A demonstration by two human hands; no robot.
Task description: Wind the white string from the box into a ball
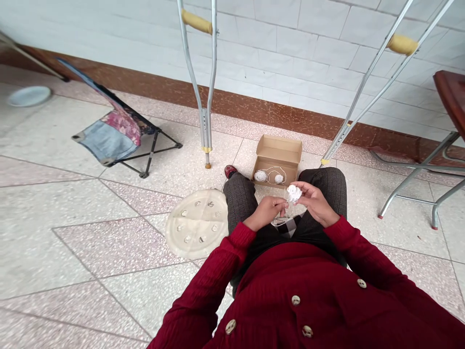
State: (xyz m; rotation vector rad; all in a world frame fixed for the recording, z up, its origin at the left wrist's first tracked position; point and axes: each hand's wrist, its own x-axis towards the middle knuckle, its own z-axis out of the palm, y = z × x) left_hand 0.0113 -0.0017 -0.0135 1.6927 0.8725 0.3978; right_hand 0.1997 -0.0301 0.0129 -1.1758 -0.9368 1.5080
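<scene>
Crutches [206,125] at 11 and 1 o'clock of white piece [294,194]; folding chair [121,134] at 10; pale round mat or stool top [198,229] at 8; open cardboard box [279,147] at 11. Right hand [315,202] holds piece between knees [331,190]; left hand [269,211] pinched narrow at its 8 o'clock edge, contents unclear. White thread balls [260,175] in box. Piece ruffled, flower-like.

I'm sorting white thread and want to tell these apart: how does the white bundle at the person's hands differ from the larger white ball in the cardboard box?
The white bundle is held up in the right hand; the larger white ball lies in the open cardboard box.
The bundle looks lumpy and uneven, while the ball has a smoother, rounded outline.
Both are white.
</scene>
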